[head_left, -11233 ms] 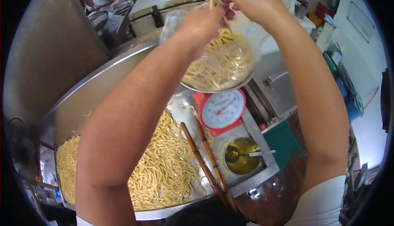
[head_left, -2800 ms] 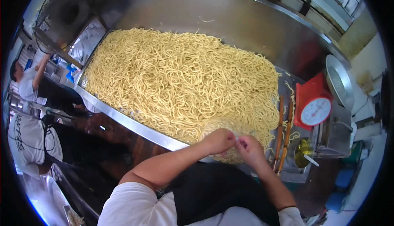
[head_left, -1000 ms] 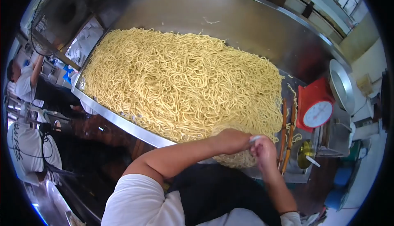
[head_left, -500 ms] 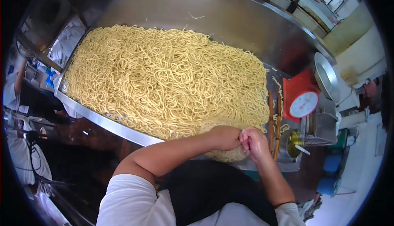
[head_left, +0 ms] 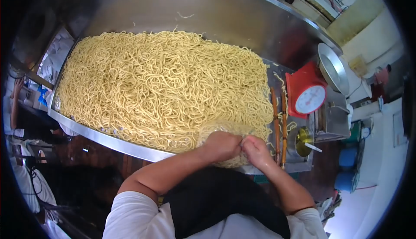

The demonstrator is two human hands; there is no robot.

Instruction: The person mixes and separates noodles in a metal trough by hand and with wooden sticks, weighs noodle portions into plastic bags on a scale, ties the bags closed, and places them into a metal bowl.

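A clear plastic bag point(head_left: 229, 127) filled with noodles sits at the front edge of the metal trough, bulging out behind and below my hands. My left hand point(head_left: 222, 145) is closed on the gathered neck of the bag. Right beside it, my right hand point(head_left: 257, 150) is closed on the same neck, knuckles almost touching the left. The twisted plastic between my fingers is mostly hidden. Beyond the bag, a broad heap of loose yellow noodles point(head_left: 164, 83) covers most of the trough.
Two wooden sticks point(head_left: 284, 128) lie to the right of the noodles. Past them stand a red dial scale point(head_left: 307, 92) with a metal pan point(head_left: 333, 69) and a bowl of yellow oil point(head_left: 304, 141). The trough's steel rim point(head_left: 108, 140) runs along the front. Another person's arm point(head_left: 16, 102) shows far left.
My hands have shifted from overlapping to fists side by side at the bag's neck. The whole view has moved slightly, so the trough and scale appear further left.
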